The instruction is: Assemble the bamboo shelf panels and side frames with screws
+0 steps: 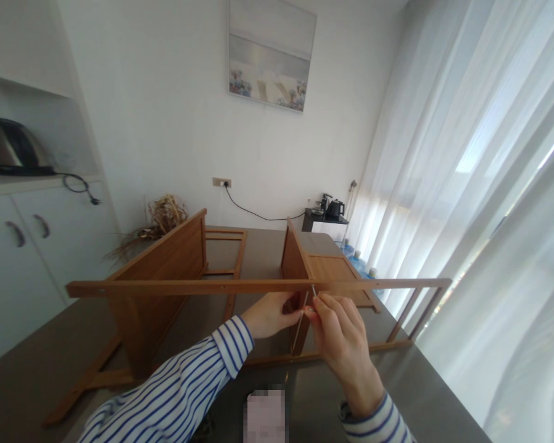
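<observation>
A wooden shelf frame (180, 287) lies on its side, its long front rail crossing the view. My left hand (272, 315) is closed at the middle shelf board (300, 258), just under the rail, its thumb toward me and some fingers hidden behind the wood. Close beside it, my right hand (340, 326) pinches a thin silver screw-like piece (314, 291) whose upper end meets the rail near the board. Its exact kind is too small to make out. Both hands almost touch at the fingertips.
The frame rests on a grey-brown table (258, 249). Another wide board (166, 264) stands at left, with dried plants (166, 212) behind it. A wooden panel (335, 271) lies at right. A pixelated pink patch (264, 418) is at the near edge. Curtains (443, 154) hang at right.
</observation>
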The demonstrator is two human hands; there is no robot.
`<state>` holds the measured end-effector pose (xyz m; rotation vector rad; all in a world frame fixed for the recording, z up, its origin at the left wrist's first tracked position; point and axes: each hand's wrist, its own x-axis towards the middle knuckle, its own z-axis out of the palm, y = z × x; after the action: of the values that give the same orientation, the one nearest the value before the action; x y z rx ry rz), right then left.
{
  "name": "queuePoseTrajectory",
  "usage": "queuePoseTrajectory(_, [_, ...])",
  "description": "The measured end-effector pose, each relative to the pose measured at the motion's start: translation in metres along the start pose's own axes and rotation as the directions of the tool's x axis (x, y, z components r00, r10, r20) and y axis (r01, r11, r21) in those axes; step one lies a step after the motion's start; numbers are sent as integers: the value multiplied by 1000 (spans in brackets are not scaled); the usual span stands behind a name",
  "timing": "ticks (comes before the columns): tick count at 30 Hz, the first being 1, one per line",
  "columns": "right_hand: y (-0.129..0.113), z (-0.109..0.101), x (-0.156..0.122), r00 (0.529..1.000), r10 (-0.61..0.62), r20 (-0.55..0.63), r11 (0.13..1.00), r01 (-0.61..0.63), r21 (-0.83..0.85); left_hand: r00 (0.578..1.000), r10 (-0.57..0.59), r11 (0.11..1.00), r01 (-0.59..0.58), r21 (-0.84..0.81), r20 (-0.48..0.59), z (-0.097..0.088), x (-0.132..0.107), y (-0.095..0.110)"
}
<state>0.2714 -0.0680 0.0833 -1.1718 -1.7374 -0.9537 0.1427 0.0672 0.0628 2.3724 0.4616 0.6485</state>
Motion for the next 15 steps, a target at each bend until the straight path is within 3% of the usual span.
queuePoseTrajectory(7, [1, -7, 3, 997, 9, 71, 1000, -8, -8, 1000, -3, 1000, 3, -18, 15, -1, 0, 4])
queuePoseTrajectory(15, [-3, 2, 2, 1000, 31, -2, 999, -31, -11, 1000, 6, 1000, -6, -7, 4, -1, 0, 2])
